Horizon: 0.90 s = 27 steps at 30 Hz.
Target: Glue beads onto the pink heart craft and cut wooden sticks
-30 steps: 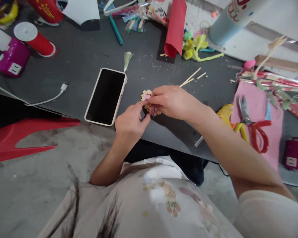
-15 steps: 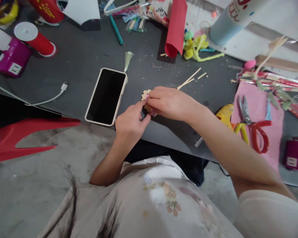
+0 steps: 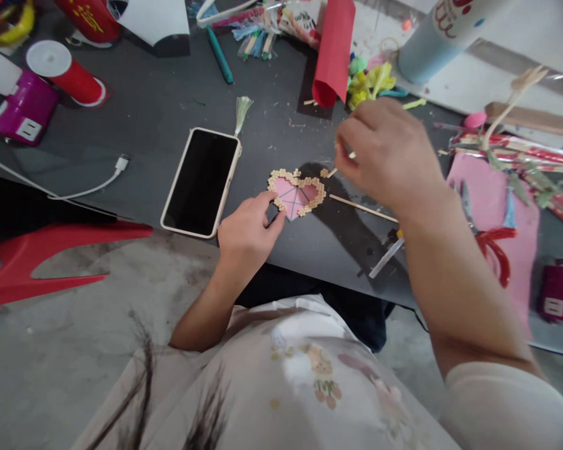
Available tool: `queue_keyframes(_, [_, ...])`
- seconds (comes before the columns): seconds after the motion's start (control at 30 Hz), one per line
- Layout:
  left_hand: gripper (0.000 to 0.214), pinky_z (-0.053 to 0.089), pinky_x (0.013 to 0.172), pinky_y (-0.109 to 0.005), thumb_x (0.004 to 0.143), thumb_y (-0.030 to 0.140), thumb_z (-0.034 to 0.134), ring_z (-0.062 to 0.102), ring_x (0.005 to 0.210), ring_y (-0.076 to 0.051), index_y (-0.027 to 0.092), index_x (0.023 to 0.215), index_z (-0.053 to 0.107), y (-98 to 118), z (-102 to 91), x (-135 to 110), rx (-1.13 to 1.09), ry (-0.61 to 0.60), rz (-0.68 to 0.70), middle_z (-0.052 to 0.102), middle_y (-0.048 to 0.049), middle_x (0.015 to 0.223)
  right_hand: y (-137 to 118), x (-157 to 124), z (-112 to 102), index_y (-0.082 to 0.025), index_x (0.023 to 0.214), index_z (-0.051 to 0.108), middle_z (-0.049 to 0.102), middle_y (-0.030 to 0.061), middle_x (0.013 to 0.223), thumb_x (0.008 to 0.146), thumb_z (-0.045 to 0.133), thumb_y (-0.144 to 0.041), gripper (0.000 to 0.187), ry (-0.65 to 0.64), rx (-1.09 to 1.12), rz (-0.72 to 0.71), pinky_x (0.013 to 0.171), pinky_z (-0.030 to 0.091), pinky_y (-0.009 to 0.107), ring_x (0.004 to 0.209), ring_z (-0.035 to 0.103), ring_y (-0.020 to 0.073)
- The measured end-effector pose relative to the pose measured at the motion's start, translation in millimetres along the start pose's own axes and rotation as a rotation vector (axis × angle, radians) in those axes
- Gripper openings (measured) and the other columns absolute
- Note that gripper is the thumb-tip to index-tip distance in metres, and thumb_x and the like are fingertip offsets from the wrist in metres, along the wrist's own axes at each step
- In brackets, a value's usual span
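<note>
A small pink heart (image 3: 296, 194) edged with tiny beige flowers lies on the dark table (image 3: 159, 119) near its front edge. My left hand (image 3: 246, 234) pinches the heart's lower left edge with thumb and fingers. Raised above the table to the heart's right, my right hand (image 3: 387, 153) is closed on a thin wooden stick (image 3: 332, 172) that has a small beige flower at its tip. Another thin stick (image 3: 362, 208) lies on the table just right of the heart.
A phone (image 3: 201, 182) lies face up left of the heart, with a white cable (image 3: 94, 186) beyond it. Red-handled scissors (image 3: 490, 247) rest on pink foam (image 3: 492, 200) at right. Rolled red paper (image 3: 333, 53), yellow pipe cleaners (image 3: 370, 84), a light blue bottle (image 3: 438, 34) and red cups (image 3: 68, 72) crowd the back.
My right hand has lifted off the heart and moved up and to the right with the stick, uncovering the whole heart. My left hand has kept its place.
</note>
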State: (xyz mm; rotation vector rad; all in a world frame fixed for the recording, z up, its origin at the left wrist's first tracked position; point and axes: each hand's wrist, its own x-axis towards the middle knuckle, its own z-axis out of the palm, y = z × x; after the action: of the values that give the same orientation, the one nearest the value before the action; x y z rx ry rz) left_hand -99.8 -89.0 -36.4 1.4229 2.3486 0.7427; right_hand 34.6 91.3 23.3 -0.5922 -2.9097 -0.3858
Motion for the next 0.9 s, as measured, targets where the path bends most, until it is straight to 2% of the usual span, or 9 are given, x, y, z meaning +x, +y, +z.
queue_keyframes(0.13, [0.031,0.036,0.06,-0.025,0.085,0.036,0.062,0.056,0.066,-0.012,0.026,0.114,0.066,1.1,-1.9,-0.4,-0.002,-0.005,0.003,0.061,0.0032,0.073,12.0,-10.2,-5.4,-0.025,0.094,0.063,0.06,0.0142,0.094,0.096,0.032,-0.025,0.031,0.037,0.112,0.083,0.077,0.045,0.042,0.092,0.055,0.0292])
queue_keyframes(0.33, [0.029,0.037,0.062,-0.024,0.087,0.038,0.061,0.057,0.067,-0.012,0.025,0.113,0.067,7.8,-6.7,5.3,-0.021,0.025,0.058,0.063,0.0029,0.071,2.5,-15.2,-10.5,-0.027,0.093,0.064,0.061,0.0112,0.092,0.094,0.039,-0.024,0.025,0.051,0.313,0.083,0.08,0.044,0.041,0.093,0.056,0.027])
queue_keyframes(0.5, [0.023,0.037,0.065,-0.026,0.088,0.035,0.061,0.061,0.076,-0.016,0.026,0.107,0.07,13.5,-5.0,18.2,0.056,0.025,0.143,0.066,-0.0003,0.08,-6.8,-15.3,-20.3,-0.024,0.093,0.061,0.06,0.0122,0.094,0.093,0.04,-0.02,0.022,0.039,0.409,0.104,0.08,0.045,0.041,0.092,0.056,0.0267])
queue_keyframes(0.67, [0.015,0.036,0.062,-0.027,0.088,0.033,0.06,0.059,0.072,-0.016,0.026,0.087,0.073,12.4,-9.7,25.2,0.109,0.037,0.132,0.066,-0.0007,0.079,-8.0,-19.3,-22.4,-0.023,0.09,0.059,0.061,0.0109,0.092,0.09,0.046,-0.018,0.014,0.087,0.503,0.134,0.074,0.045,0.036,0.086,0.057,0.0227])
queue_keyframes(0.77, [0.013,0.037,0.061,-0.027,0.086,0.032,0.062,0.058,0.069,-0.015,0.025,0.081,0.072,8.7,-14.4,26.0,0.074,0.064,0.1,0.064,0.0001,0.074,-9.1,-21.5,-19.5,-0.022,0.086,0.059,0.062,0.0091,0.085,0.088,0.05,-0.019,0.01,0.099,0.592,0.148,0.07,0.044,0.033,0.078,0.056,0.0193])
queue_keyframes(0.9, [0.013,0.04,0.064,-0.026,0.085,0.032,0.063,0.056,0.066,-0.013,0.023,0.08,0.071,5.4,-16.7,25.5,-0.012,0.103,0.094,0.064,0.0005,0.073,-19.0,-20.1,-8.9,-0.018,0.083,0.063,0.064,0.0061,0.077,0.084,0.054,-0.02,0.009,-0.004,0.779,0.174,0.068,0.042,0.031,0.072,0.055,0.0162])
